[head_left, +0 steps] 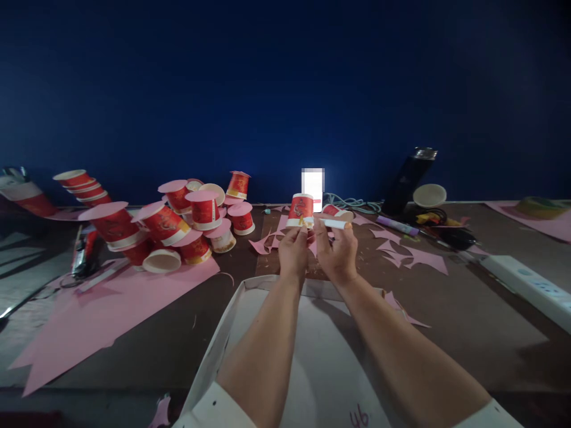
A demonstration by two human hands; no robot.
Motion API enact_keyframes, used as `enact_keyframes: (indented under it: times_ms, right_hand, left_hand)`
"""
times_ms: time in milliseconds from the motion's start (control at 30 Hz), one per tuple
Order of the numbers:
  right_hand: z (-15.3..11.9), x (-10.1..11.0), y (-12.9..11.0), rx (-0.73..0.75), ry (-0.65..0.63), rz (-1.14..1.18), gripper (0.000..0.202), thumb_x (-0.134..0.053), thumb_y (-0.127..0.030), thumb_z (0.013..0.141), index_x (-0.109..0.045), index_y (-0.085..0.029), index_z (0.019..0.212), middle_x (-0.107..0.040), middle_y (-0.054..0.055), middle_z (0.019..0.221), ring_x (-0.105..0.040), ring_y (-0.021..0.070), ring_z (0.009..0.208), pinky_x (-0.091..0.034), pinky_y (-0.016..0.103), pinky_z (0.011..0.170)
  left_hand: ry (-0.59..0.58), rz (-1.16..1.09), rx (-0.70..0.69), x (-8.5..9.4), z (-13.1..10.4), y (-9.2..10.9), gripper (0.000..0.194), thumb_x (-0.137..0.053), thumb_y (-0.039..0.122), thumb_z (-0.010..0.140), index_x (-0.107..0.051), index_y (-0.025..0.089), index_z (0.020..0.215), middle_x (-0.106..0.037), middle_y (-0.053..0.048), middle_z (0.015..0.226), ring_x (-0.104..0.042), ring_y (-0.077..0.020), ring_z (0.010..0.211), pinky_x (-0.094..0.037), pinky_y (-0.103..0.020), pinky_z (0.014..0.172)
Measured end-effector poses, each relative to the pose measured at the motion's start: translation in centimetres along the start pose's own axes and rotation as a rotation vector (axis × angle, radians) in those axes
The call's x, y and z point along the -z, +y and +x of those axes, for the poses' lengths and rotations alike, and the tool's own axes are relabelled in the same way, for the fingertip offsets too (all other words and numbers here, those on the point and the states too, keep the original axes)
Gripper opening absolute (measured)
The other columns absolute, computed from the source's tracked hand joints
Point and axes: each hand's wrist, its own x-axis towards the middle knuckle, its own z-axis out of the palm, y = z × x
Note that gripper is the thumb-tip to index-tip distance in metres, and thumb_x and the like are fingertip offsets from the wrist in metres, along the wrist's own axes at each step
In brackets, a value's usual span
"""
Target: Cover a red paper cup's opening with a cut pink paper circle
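My left hand (294,249) is closed around the lower edge of a red paper cup (300,208) with a white rim and gold pattern. The cup is upside down, its rim facing down. Beside it, my right hand (338,249) grips a slim white pen-like stick (332,223) with an orange end pointing right. The stick's left end is close to the cup's rim; whether it touches I cannot tell. Just behind the right hand lies another red paper cup (336,213), tipped over. Pink paper scraps (267,242) lie around both hands.
Several red cups topped with pink paper discs (203,199) are piled at left, near a large pink sheet (134,309). A white box lid (250,321) lies under my forearms. Rightward are a dark flask (407,178), a purple glue stick (397,225) and a power strip (530,288).
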Motion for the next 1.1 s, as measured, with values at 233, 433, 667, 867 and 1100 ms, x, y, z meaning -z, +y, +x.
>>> enact_keyframes:
  times_ms: [233,433,667,867,1100]
  right_hand:
    - [-0.07,-0.09,0.13,-0.005,0.023,-0.018,0.023,-0.048,-0.033,0.089,-0.066,-0.02,0.091,-0.07,0.007,0.086,-0.063,0.0196,0.078,-0.047,0.036,0.077]
    - [0.02,0.06,-0.08,-0.022,0.005,-0.013,0.024,-0.047,-0.034,0.09,-0.066,-0.019,0.086,-0.069,0.006,0.079,-0.062,0.0194,0.076,-0.046,0.036,0.076]
    - [0.0,-0.01,0.13,-0.007,0.015,-0.019,0.025,-0.048,-0.034,0.09,-0.066,-0.018,0.085,-0.069,0.006,0.078,-0.061,0.0188,0.075,-0.046,0.035,0.076]
    - [0.03,-0.03,0.26,-0.004,0.021,-0.02,0.024,-0.048,-0.033,0.09,-0.067,-0.019,0.096,-0.07,0.008,0.095,-0.062,0.0194,0.084,-0.046,0.035,0.08]
    - [0.3,-0.09,0.47,-0.007,0.057,-0.011,0.024,-0.048,-0.032,0.09,-0.067,-0.019,0.093,-0.069,0.009,0.091,-0.062,0.0202,0.086,-0.047,0.036,0.079]
  left_hand:
    - [-0.005,0.01,-0.011,-0.1,-0.1,0.14,0.012,-0.064,0.027,0.071,-0.065,0.016,0.067,-0.062,-0.001,0.067,-0.059,-0.0119,0.066,-0.048,-0.028,0.073]
    - [0.004,0.013,-0.002,-0.01,-0.04,0.13,0.011,-0.065,0.027,0.07,-0.065,0.016,0.069,-0.063,-0.001,0.068,-0.059,-0.012,0.066,-0.048,-0.029,0.075]
    - [-0.01,0.017,-0.008,-0.03,-0.07,0.15,0.012,-0.066,0.027,0.07,-0.066,0.015,0.07,-0.063,-0.001,0.068,-0.059,-0.0118,0.066,-0.048,-0.03,0.076]
    - [0.022,-0.009,0.01,-0.14,0.09,-0.02,0.013,-0.066,0.027,0.069,-0.066,0.014,0.068,-0.063,-0.001,0.066,-0.059,-0.0111,0.064,-0.048,-0.029,0.074]
    - [0.022,-0.085,0.004,-0.09,0.26,-0.12,0.009,-0.066,0.024,0.07,-0.064,0.015,0.066,-0.062,0.0,0.064,-0.06,-0.0104,0.064,-0.048,-0.03,0.078]
